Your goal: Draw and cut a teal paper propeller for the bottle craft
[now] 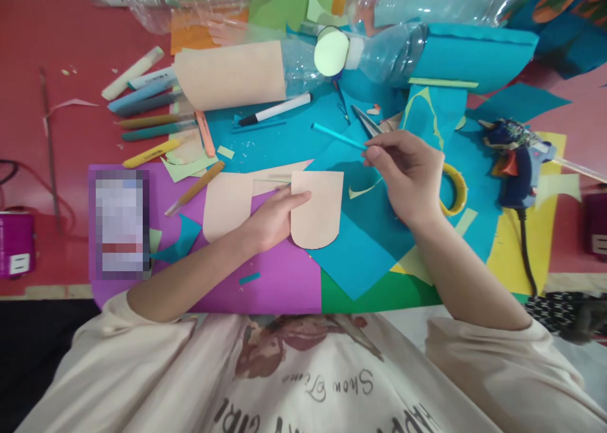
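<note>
My left hand [272,221] grips a peach paper piece [317,215] with a rounded lower edge, its thumb lying on top. A similar peach piece [227,202] lies just left of that hand, partly behind my forearm. Between thumb and fingertips, my right hand [410,177] pinches a thin light-blue strip [336,134] that points left; whether it is rolled or flat I cannot tell. Scissors with a yellow handle [458,189] lie beneath my right hand, which hides their middle; their blades [365,120] show beyond it.
A peach-wrapped bottle [232,73] and a blue-wrapped bottle [478,54] lie at the back. Several markers [147,104] sit at the left, above a phone [121,221]. A glue gun [519,167] with a cord rests at the right. Blue paper [365,256] and scraps cover the middle.
</note>
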Demonstrator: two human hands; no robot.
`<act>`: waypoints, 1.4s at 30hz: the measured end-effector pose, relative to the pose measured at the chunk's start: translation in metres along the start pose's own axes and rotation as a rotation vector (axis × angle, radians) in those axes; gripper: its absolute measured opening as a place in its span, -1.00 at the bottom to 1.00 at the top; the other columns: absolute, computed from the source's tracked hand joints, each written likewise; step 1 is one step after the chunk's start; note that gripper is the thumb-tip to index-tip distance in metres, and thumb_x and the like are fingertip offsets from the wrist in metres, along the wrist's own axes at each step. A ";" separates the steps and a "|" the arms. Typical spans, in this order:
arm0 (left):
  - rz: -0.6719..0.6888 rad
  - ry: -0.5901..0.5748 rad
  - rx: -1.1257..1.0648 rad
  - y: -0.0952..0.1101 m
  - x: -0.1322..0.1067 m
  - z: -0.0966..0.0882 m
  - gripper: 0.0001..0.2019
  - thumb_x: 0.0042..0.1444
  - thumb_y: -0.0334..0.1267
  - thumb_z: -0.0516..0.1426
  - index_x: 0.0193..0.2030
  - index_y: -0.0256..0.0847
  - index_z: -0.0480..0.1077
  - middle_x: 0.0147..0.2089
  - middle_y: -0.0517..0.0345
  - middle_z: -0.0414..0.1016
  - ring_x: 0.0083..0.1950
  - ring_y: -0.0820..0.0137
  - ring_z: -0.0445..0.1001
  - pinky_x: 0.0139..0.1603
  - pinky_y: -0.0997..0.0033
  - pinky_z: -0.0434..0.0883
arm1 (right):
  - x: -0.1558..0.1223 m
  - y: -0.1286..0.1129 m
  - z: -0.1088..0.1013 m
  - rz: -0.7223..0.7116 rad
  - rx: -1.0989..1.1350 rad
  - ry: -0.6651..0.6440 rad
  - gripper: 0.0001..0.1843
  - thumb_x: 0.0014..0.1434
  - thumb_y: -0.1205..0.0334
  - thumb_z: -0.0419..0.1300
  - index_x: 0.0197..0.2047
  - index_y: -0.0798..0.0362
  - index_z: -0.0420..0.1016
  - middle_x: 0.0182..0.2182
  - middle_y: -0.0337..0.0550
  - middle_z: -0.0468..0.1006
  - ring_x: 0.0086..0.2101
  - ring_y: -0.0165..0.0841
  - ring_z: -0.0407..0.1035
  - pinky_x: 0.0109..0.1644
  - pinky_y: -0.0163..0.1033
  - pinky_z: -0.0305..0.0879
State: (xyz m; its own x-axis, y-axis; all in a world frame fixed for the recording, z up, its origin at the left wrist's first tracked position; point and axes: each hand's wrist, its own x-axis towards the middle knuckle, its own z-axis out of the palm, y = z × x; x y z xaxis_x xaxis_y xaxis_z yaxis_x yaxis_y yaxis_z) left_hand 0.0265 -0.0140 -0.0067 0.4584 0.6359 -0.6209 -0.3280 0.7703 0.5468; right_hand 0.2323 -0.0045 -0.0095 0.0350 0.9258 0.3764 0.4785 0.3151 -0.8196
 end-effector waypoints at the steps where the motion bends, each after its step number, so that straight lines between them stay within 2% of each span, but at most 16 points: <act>1: -0.003 -0.005 -0.003 0.000 0.000 -0.001 -0.85 0.08 -0.39 0.18 -0.20 -0.30 0.53 -0.19 0.02 0.65 0.03 0.16 0.57 0.18 0.11 0.40 | 0.000 -0.001 0.001 -0.043 -0.027 0.011 -0.83 0.26 0.12 0.18 -0.32 -0.04 0.53 -0.39 -0.22 0.58 -0.40 -0.35 0.47 -0.26 -0.14 0.46; 3: -0.009 -0.010 -0.010 -0.001 0.001 -0.002 -0.86 0.08 -0.38 0.18 -0.21 -0.30 0.54 -0.18 0.00 0.65 0.05 0.15 0.56 0.19 0.11 0.40 | -0.002 -0.004 0.002 -0.126 -0.078 0.031 -0.85 0.26 0.16 0.20 -0.33 -0.05 0.54 -0.40 -0.20 0.59 -0.37 -0.32 0.48 -0.22 -0.12 0.46; 6: -0.016 -0.001 -0.007 -0.002 0.002 -0.003 -0.87 0.10 -0.39 0.16 -0.24 -0.32 0.54 -0.20 -0.01 0.65 0.03 0.15 0.57 0.18 0.10 0.40 | -0.005 -0.007 0.003 -0.199 -0.117 0.040 -0.91 0.23 0.21 0.22 -0.28 -0.05 0.56 -0.39 -0.21 0.60 -0.37 -0.31 0.49 -0.27 -0.15 0.46; 11: -0.021 0.031 -0.004 -0.001 0.002 -0.001 -0.86 0.12 -0.42 0.14 -0.26 -0.33 0.54 -0.23 0.01 0.66 -0.01 0.16 0.59 0.16 0.10 0.43 | -0.010 -0.009 0.006 -0.251 -0.107 0.027 -0.94 0.21 0.21 0.25 -0.30 -0.05 0.55 -0.41 -0.22 0.59 -0.41 -0.33 0.48 -0.31 -0.18 0.44; 19: -0.024 -0.014 -0.028 -0.001 0.002 0.000 -0.86 0.10 -0.40 0.15 -0.25 -0.32 0.54 -0.17 -0.03 0.65 0.12 0.12 0.52 0.22 0.07 0.37 | -0.011 0.000 0.010 -0.291 -0.213 0.025 -0.88 0.23 0.15 0.22 -0.30 -0.06 0.56 -0.37 -0.16 0.44 -0.35 -0.26 0.44 -0.24 -0.03 0.41; 27: -0.033 0.005 -0.045 0.000 0.002 0.001 -0.83 0.15 -0.43 0.10 -0.29 -0.33 0.55 -0.24 -0.01 0.66 0.07 0.14 0.55 0.22 0.08 0.38 | -0.012 0.000 0.011 -0.238 -0.224 -0.045 -0.85 0.24 0.13 0.19 -0.27 -0.05 0.56 -0.38 -0.19 0.39 -0.34 -0.29 0.40 -0.21 -0.06 0.39; 37: -0.021 -0.015 -0.020 0.000 0.001 0.000 -0.87 0.09 -0.37 0.16 -0.28 -0.30 0.55 -0.17 -0.04 0.65 0.15 0.09 0.50 0.23 0.06 0.37 | -0.012 -0.001 0.012 -0.156 -0.158 -0.058 -0.91 0.19 0.19 0.22 -0.32 -0.08 0.56 -0.39 -0.18 0.41 -0.32 -0.25 0.39 -0.19 -0.03 0.38; 42: -0.014 -0.012 -0.029 0.000 0.001 0.000 -0.89 0.07 -0.38 0.17 -0.31 -0.30 0.54 -0.19 -0.02 0.65 0.15 0.09 0.50 0.24 0.07 0.35 | -0.012 0.000 0.012 -0.161 -0.153 -0.063 -0.92 0.20 0.20 0.21 -0.32 -0.08 0.54 -0.36 -0.15 0.41 -0.31 -0.24 0.39 -0.18 -0.02 0.38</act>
State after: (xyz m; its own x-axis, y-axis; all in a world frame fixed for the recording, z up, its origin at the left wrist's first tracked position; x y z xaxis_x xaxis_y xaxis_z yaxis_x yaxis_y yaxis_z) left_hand 0.0267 -0.0137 -0.0077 0.4728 0.6243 -0.6219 -0.3447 0.7805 0.5215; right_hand 0.2214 -0.0136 -0.0191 -0.1056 0.8787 0.4655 0.6012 0.4293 -0.6740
